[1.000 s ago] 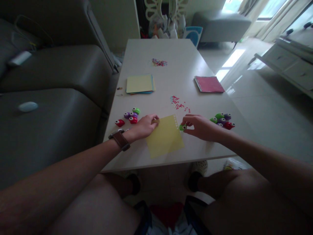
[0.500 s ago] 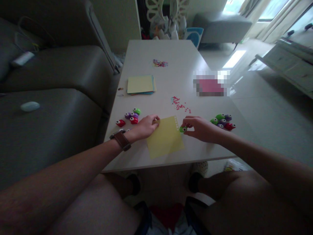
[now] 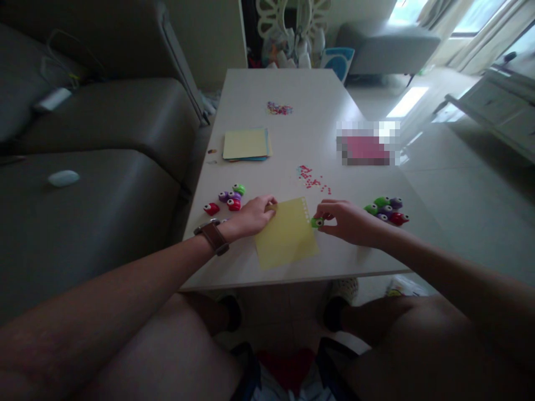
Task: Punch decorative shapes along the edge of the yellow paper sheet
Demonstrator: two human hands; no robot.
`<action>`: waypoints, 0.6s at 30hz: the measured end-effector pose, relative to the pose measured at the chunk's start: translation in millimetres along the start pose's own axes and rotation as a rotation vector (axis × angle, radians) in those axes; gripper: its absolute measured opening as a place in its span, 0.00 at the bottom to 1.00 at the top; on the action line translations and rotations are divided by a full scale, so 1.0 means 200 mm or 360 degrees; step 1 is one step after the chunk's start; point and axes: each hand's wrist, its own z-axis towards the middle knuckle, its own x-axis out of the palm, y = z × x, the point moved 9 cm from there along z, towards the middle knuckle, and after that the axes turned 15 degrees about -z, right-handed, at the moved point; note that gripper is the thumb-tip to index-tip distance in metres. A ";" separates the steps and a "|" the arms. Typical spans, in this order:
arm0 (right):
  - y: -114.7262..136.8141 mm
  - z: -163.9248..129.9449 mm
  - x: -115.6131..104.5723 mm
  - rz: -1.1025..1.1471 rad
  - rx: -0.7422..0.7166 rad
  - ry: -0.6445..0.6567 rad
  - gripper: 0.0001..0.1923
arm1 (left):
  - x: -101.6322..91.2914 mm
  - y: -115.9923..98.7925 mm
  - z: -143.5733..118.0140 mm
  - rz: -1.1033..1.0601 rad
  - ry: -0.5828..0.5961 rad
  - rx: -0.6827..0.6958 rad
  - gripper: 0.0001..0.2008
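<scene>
A yellow sheet of paper (image 3: 287,236) lies at the near edge of the table, with a row of small punched holes along its upper right edge. My left hand (image 3: 256,216) grips its upper left corner, fingers closed over it. My right hand (image 3: 343,219) holds a small green hole punch (image 3: 317,223) with a big eye on it, between thumb and fingers. That punch sits against the right edge of the sheet, just below the holes. Whether its jaws are pressed together cannot be made out.
Red, green and purple eyed punches cluster left (image 3: 233,204) and right (image 3: 391,207). Red paper dots (image 3: 311,179) lie beyond the sheet, and a multicoloured dot pile (image 3: 279,108) farther back. A paper stack (image 3: 246,145) lies left; a blurred pink item (image 3: 366,150) right.
The whole view has shifted slightly, so everything sits a little farther right. Both hands, the sheet and the green hole punch keep nearly the same positions relative to each other.
</scene>
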 end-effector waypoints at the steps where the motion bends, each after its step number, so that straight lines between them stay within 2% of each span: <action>1: 0.00 0.00 0.00 -0.0002 0.0001 0.0000 0.06 | 0.00 0.00 0.00 0.0002 -0.0005 -0.0005 0.09; 18: -0.01 0.00 0.01 0.0041 0.0056 0.0034 0.05 | 0.01 -0.01 0.01 0.0024 0.0020 0.0052 0.09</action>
